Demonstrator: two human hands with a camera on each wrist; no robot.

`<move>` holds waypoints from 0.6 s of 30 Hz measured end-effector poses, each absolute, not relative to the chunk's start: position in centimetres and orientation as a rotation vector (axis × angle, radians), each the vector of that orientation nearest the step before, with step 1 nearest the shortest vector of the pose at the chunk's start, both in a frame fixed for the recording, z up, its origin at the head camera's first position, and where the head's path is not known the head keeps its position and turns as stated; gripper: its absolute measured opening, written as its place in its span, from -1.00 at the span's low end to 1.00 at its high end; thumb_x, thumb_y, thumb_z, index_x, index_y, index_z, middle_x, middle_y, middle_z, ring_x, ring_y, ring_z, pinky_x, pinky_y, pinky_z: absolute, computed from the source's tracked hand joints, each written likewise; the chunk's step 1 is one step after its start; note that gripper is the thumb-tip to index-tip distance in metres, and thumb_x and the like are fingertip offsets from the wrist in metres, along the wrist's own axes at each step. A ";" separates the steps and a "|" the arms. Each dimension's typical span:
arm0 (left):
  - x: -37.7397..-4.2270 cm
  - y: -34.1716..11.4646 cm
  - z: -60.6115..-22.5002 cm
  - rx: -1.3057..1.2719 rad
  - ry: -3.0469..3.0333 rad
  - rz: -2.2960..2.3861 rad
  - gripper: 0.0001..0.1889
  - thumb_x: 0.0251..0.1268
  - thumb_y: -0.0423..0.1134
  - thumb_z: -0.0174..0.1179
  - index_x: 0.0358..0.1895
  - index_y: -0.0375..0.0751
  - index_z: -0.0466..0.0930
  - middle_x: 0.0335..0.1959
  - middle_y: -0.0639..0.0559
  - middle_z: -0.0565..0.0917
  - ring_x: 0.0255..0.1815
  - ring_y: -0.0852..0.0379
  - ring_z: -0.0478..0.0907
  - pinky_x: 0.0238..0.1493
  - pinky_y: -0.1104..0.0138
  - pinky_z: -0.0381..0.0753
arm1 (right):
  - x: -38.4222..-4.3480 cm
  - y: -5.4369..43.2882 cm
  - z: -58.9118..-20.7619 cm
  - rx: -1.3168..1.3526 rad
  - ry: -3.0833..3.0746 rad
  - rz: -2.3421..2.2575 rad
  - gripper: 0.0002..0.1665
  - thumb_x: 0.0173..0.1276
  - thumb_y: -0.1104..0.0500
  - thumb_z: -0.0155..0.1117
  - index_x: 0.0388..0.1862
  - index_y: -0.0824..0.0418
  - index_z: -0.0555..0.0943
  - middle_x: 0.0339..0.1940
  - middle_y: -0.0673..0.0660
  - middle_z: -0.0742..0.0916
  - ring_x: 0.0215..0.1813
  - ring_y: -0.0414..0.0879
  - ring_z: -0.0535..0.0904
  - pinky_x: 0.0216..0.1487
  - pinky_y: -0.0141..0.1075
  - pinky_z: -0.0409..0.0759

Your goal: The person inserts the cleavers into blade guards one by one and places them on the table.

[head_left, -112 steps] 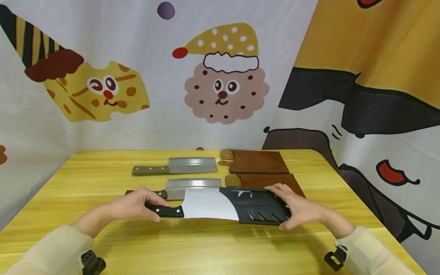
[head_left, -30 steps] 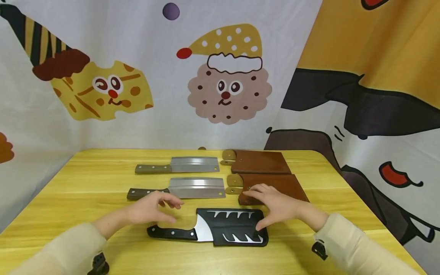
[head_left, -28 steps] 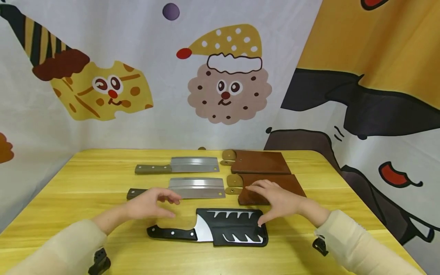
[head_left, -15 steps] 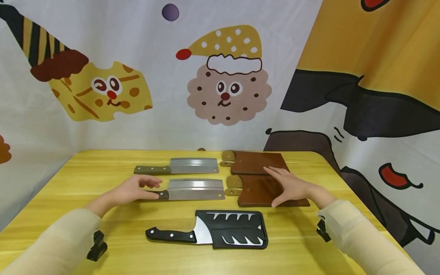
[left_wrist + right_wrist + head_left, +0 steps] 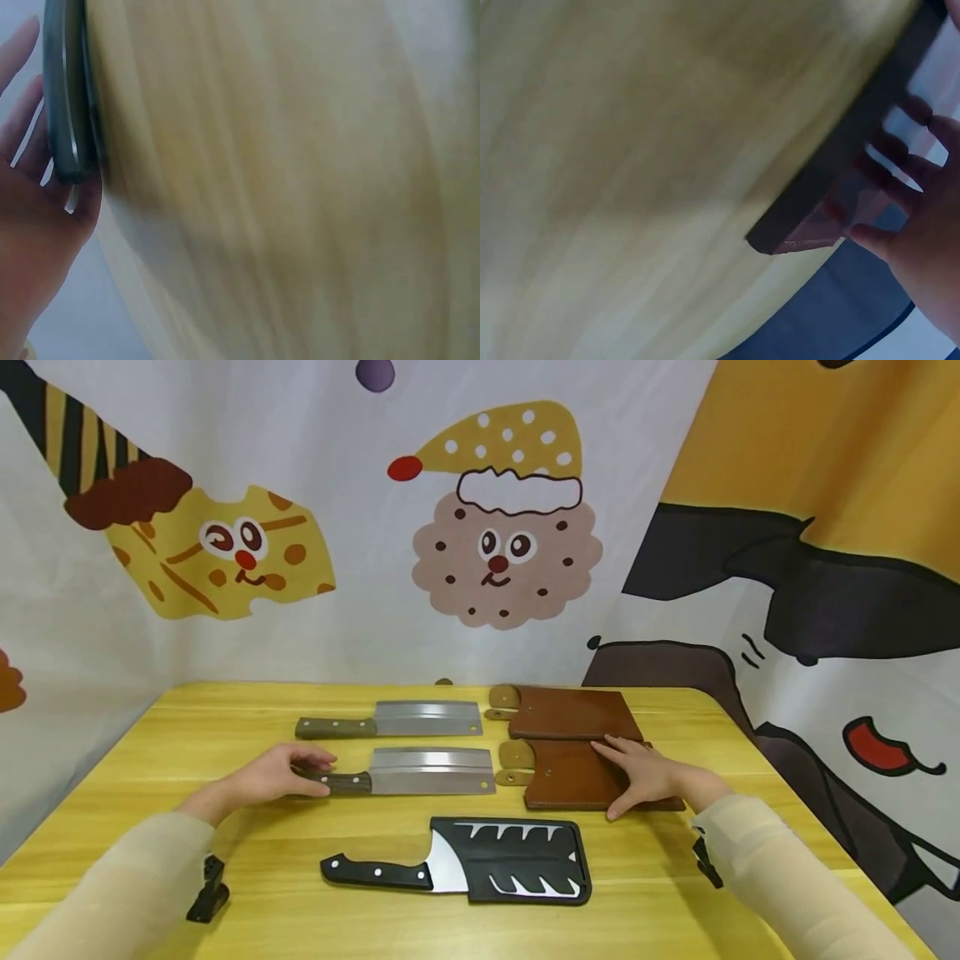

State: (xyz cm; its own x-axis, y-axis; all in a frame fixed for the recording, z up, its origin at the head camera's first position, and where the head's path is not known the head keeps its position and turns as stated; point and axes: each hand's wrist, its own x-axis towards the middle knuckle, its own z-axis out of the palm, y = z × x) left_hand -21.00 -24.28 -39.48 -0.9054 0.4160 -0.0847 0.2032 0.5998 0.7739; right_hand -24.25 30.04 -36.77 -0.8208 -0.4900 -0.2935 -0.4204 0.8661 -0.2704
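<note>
Left hand (image 5: 273, 772) at the handle (image 5: 351, 783) of the middle cleaver (image 5: 432, 772); right hand (image 5: 647, 777) over the nearer brown sheath (image 5: 567, 774).
Cleaver and sheath lie flat on the table (image 5: 450, 935), blade toward the sheath's flap (image 5: 516, 755). The left fingers are loosely parted about the handle's butt, without a closed grip; the right fingers and thumb spread across the sheath; firm contact cannot be told. The cleaver should prove rigid and blade-heavy, its metal slick, making the handle the safe hold; the sheath, apparently leather, should be light, slightly pliant, best steadied by its long edges.
</note>
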 end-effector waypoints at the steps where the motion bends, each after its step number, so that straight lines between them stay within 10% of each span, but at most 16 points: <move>1: -21.0 -24.3 -39.6 0.522 2.577 1.182 -0.43 0.05 -0.17 0.37 0.10 -0.44 0.50 0.00 -0.26 0.61 -0.02 -0.02 0.54 -0.11 0.45 0.53 | -24.2 30.1 -36.8 -0.679 2.692 -0.251 0.37 -0.15 -0.29 0.48 0.47 0.33 0.04 0.44 0.50 0.10 0.41 0.48 -0.03 0.23 0.42 -0.02; 9: -21.1 -24.3 -39.6 0.525 2.595 1.111 -0.44 -0.01 -0.17 0.40 0.10 -0.35 0.55 0.09 -0.24 0.59 0.13 -0.14 0.48 0.01 0.41 0.47 | -23.9 30.0 -36.6 -0.769 2.777 -0.153 0.35 -0.26 -0.33 0.52 0.39 0.35 0.18 0.26 0.45 0.33 0.25 0.35 0.26 0.15 0.28 0.29; 18: -20.9 -24.0 -40.0 0.561 2.624 1.037 -0.55 0.02 -0.14 0.38 0.00 -0.27 0.63 0.02 -0.21 0.63 0.04 -0.06 0.51 0.05 0.13 0.48 | -24.0 30.3 -37.2 -0.717 2.717 -0.273 0.37 -0.25 -0.27 0.55 0.39 0.39 0.12 0.38 0.54 0.18 0.36 0.47 0.12 0.20 0.35 0.18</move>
State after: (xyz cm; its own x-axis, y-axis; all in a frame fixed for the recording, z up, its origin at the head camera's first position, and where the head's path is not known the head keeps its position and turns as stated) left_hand -20.92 -24.00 -39.97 -0.8905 0.4437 -0.1005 0.2551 0.6699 0.6973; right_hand -23.97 30.27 -37.22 -0.8241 -0.5065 -0.2536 -0.4460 0.8562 -0.2607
